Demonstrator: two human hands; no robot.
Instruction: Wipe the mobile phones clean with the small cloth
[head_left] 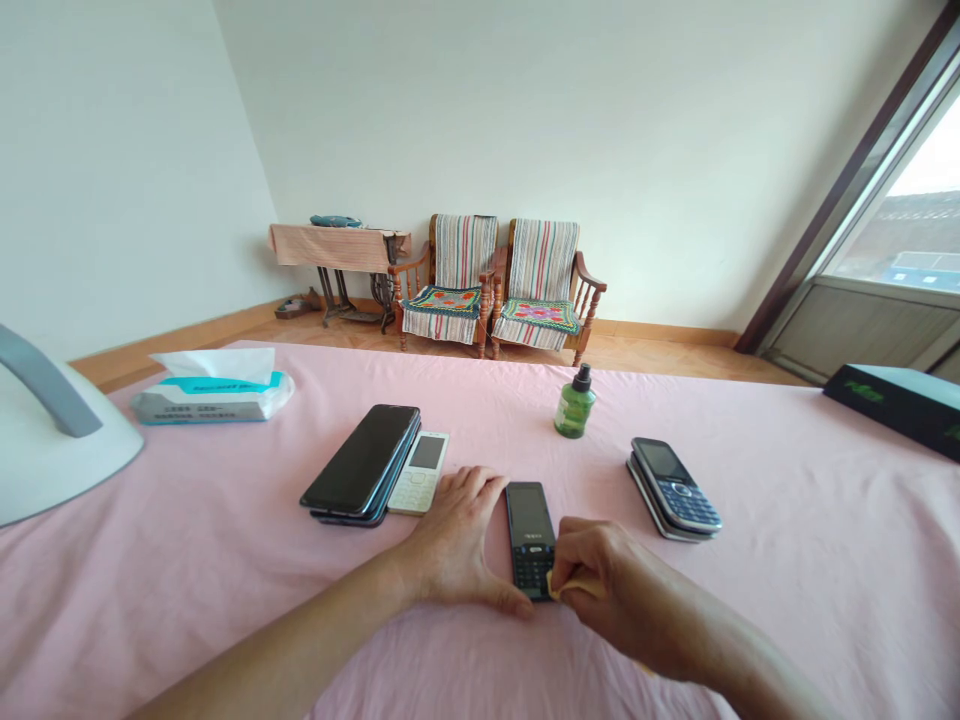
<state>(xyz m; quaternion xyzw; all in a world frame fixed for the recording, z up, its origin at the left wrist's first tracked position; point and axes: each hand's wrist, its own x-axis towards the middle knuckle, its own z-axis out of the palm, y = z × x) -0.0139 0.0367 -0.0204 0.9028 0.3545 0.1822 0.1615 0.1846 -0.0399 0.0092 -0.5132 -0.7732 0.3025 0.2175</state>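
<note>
A black keypad phone [531, 535] lies face-up, yellowish cloth [588, 583] at its edge.

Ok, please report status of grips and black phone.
Left grip spread beside black phone. Right grip pinching yellowish cloth at phone's lower right edge. Phone face up; green bottle beyond, apart.

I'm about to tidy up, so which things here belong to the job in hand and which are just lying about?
Belong, it seems:
black phone, between left hand and right hand
yellow cloth, in the right hand
perhaps green bottle, white phone, left phone stack, right phone stack

Likely lying about:
tissues
black box
white object, far left
</note>
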